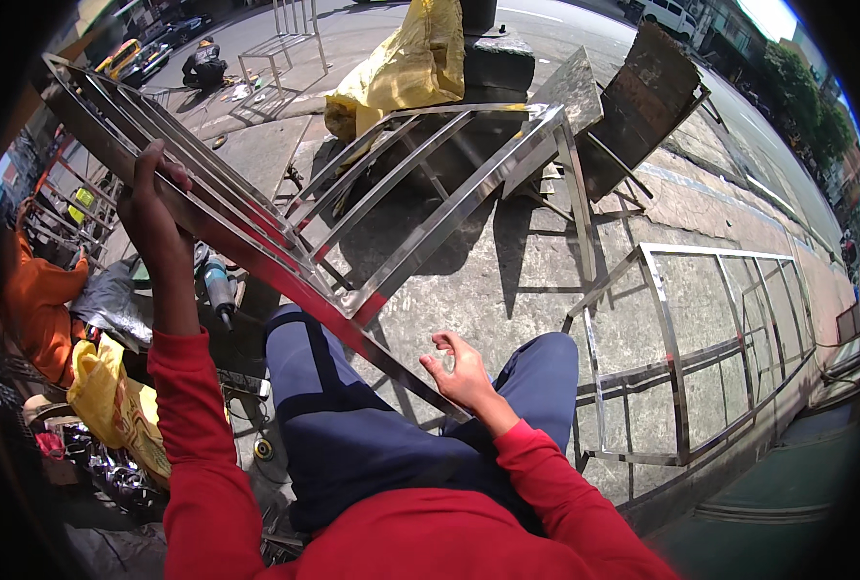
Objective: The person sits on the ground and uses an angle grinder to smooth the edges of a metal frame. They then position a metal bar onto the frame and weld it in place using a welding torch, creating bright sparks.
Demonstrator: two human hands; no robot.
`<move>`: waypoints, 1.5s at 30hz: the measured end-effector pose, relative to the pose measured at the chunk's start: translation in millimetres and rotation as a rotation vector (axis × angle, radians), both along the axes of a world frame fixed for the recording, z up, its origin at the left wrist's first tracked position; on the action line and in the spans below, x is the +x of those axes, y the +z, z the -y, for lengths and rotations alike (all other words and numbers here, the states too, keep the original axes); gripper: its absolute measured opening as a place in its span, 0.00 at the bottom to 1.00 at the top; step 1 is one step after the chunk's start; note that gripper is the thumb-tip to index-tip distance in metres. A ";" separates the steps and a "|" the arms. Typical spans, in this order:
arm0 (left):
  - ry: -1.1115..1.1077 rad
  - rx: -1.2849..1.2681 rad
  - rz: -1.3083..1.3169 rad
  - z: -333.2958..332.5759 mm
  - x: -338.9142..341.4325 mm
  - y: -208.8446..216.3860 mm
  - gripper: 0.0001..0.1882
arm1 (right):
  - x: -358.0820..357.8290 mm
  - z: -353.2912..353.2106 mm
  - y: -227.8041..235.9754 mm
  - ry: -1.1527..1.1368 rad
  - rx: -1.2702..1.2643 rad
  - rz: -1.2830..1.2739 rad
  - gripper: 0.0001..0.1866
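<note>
A shiny metal frame (pixel 319 302) with several parallel bars slants across my front, from the upper left down to my lap. Red from my sleeves shows on its polished side. My left hand (pixel 155 213) is wrapped around its long edge bar near the raised upper end. At the lower end, over my thighs, my right hand (pixel 466 375) has its thumb and fingers apart and grips nothing; its edge lies close to the bar, and whether it touches I cannot tell. More of the metalwork reaches away toward a dark block.
Another metal frame (pixel 665 338) stands on the concrete to my right. Ahead are a yellow sack (pixel 415 68) and a tilted rusty board (pixel 642 111). A blue power tool (pixel 219 288) lies left of my knee. Someone in orange (pixel 38 300) is at far left; another person (pixel 204 66) crouches farther off.
</note>
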State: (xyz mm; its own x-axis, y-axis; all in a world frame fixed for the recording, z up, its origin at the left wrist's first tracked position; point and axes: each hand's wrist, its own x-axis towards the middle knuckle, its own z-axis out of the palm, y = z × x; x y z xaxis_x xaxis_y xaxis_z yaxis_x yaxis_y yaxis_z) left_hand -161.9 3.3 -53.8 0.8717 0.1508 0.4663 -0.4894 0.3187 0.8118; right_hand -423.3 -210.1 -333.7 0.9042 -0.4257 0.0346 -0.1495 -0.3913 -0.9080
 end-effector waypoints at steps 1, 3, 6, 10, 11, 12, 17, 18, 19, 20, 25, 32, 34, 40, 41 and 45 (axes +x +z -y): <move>0.027 -0.011 -0.005 13.4 -2.9 1.6 0.10 | -2.8 -0.8 12.8 -0.135 -0.135 0.128 0.26; 0.045 0.022 0.020 36.4 -11.2 2.3 0.11 | -6.3 3.4 46.1 -0.282 -0.295 0.291 0.21; 0.071 0.052 0.004 70.7 -18.4 1.9 0.13 | -3.3 18.6 113.6 -0.313 -0.493 0.432 0.16; 0.118 0.043 0.068 109.8 -19.1 3.0 0.15 | 14.8 42.2 230.2 -0.262 -0.681 0.585 0.12; 0.135 0.098 0.071 115.7 -19.5 2.4 0.14 | 21.2 43.4 259.1 -0.239 -0.658 0.593 0.12; 0.120 0.081 0.079 122.5 -20.4 1.3 0.14 | 29.5 43.6 286.5 -0.227 -0.751 0.586 0.14; 0.160 0.021 0.135 150.1 -17.6 4.1 0.17 | 104.9 30.8 386.5 -0.062 -1.036 0.656 0.27; 0.146 -0.002 0.141 153.7 -17.2 4.0 0.17 | 125.2 27.1 398.4 -0.048 -1.050 0.633 0.30; 0.142 -0.025 0.138 157.4 -16.8 4.7 0.16 | 146.1 23.3 408.6 -0.017 -1.075 0.636 0.34; 0.131 -0.031 0.134 160.2 -17.0 4.9 0.16 | 167.4 18.3 416.2 -0.040 -1.058 0.622 0.37; 0.147 -0.085 0.143 174.0 -17.9 8.5 0.13 | 265.4 -20.7 443.0 -0.108 -1.045 0.519 0.43; 0.156 -0.104 0.182 199.1 -17.5 -8.4 0.11 | 287.5 -42.2 431.0 -0.366 -0.797 0.552 0.32; 0.230 -0.168 0.296 204.8 -21.8 -10.6 0.11 | 278.0 -39.2 427.8 -0.344 -0.791 0.587 0.31; 0.122 -0.127 0.265 216.1 -43.3 -13.3 0.14 | 252.3 -17.8 419.4 -0.358 -0.732 0.653 0.28; 0.101 -0.105 0.274 218.8 -47.6 -14.8 0.14 | 247.7 -10.9 417.1 -0.376 -0.693 0.652 0.28; 0.080 0.069 0.494 199.4 -46.0 -42.5 0.18 | 226.1 23.7 408.7 -0.287 -0.622 0.724 0.25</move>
State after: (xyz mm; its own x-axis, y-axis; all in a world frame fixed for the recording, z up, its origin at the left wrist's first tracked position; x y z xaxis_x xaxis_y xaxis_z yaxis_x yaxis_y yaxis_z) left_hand -207.9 -196.0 -96.3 0.5311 0.1624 0.8316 -0.8413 0.2179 0.4947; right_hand -197.3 -233.8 75.0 0.4426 -0.3436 0.8283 0.1961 -0.8643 -0.4633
